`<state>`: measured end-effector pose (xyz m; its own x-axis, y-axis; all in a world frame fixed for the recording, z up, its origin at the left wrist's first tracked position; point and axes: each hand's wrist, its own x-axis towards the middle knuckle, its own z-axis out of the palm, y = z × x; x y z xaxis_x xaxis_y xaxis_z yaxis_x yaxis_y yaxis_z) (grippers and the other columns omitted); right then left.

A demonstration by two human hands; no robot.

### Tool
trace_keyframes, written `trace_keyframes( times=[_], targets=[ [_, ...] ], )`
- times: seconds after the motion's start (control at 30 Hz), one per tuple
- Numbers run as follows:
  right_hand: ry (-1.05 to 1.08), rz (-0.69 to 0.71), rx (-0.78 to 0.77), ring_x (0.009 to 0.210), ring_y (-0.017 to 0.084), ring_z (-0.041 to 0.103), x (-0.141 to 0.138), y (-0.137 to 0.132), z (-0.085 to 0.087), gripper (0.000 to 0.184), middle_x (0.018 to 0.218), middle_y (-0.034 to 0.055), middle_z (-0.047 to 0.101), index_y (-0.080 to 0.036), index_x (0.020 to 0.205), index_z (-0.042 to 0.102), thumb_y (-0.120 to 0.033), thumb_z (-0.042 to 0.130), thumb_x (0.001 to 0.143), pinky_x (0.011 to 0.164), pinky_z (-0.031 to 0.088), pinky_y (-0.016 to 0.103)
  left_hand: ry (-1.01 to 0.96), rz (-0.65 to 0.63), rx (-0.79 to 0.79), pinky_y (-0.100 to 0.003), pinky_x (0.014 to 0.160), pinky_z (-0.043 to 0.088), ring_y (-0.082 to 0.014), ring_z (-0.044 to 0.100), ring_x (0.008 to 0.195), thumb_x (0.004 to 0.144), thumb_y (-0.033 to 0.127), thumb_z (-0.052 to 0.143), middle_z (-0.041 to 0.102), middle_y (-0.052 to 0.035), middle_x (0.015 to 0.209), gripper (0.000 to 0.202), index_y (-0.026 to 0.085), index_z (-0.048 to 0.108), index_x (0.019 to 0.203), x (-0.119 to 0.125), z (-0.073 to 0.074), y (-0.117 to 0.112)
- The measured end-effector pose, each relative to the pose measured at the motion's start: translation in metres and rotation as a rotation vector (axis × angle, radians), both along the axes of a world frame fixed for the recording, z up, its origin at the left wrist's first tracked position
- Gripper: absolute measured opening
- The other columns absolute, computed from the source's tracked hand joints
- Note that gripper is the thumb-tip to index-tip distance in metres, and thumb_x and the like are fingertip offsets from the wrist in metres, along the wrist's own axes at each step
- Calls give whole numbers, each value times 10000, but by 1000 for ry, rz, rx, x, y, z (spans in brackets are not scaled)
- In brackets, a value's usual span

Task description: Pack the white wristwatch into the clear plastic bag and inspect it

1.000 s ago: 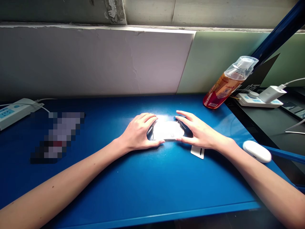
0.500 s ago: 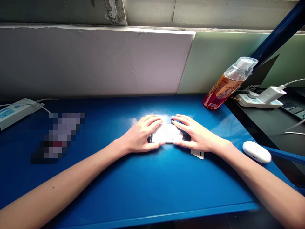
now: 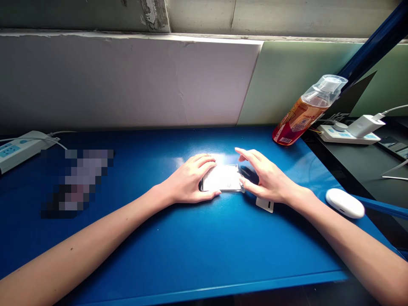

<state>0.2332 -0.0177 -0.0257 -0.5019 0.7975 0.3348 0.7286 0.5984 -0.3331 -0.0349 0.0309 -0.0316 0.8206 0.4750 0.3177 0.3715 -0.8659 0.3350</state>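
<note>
A flat white rectangular pack [image 3: 221, 178], with clear shiny plastic at its right end, lies on the blue table [image 3: 197, 246]. Glare hides its markings. My left hand [image 3: 189, 178] grips its left end, thumb along the near edge and fingers at the far edge. At the right end is my right hand [image 3: 266, 176], its fingers raised and apart from the thumb, which is close to the plastic; whether it touches I cannot tell. Partly under my right hand lies a small white card [image 3: 264, 205] with a dark slot.
A red-orange bottle [image 3: 299, 119] with a clear cap leans at the back right. A white oval case [image 3: 344, 203] lies near the right edge. Power strips stand at the left [image 3: 27, 146] and right [image 3: 350, 134]. A pixelated object [image 3: 84, 174] is on the left.
My right hand has loosened from the pack's right end and shifted slightly right, its fingers lifting and uncovering the plastic there. My left hand stays in place.
</note>
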Motion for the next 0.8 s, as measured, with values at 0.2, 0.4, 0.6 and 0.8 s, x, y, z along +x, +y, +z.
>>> trace_keyframes(
  times=[0.2, 0.4, 0.6, 0.8],
  targets=[
    [7, -50, 33, 684, 206, 605, -6, -5, -3, 443, 807, 59, 664, -137, 1329, 554, -257, 523, 904, 645, 511, 338, -4, -2, 6, -532, 1079, 446, -374, 510, 1289, 825, 531, 682, 599, -217, 1317, 648, 110, 557, 1302, -1, -1, 0],
    [-87, -45, -65, 587, 182, 618, -9, -8, -8, 440, 777, 60, 726, -106, 1348, 559, -248, 468, 941, 585, 457, 296, 50, -19, -1, -517, 1097, 428, -367, 483, 1321, 887, 514, 607, 576, -231, 1352, 615, 74, 542, 1312, -2, 1, 1],
    [-175, -35, -13, 688, 214, 692, -8, -7, -8, 395, 912, 109, 769, -135, 1254, 637, -195, 439, 918, 617, 472, 300, 36, -24, -18, -503, 1089, 435, -350, 493, 1313, 872, 492, 622, 586, -206, 1338, 570, 111, 560, 1291, -2, 2, 1],
    [-218, -68, 6, 654, 208, 681, -10, -8, -8, 398, 828, 89, 772, -170, 1234, 661, -193, 462, 890, 621, 468, 292, 26, -12, -33, -515, 1076, 444, -361, 491, 1315, 831, 492, 675, 578, -198, 1351, 594, 142, 565, 1298, -1, 0, 2]
  ],
)
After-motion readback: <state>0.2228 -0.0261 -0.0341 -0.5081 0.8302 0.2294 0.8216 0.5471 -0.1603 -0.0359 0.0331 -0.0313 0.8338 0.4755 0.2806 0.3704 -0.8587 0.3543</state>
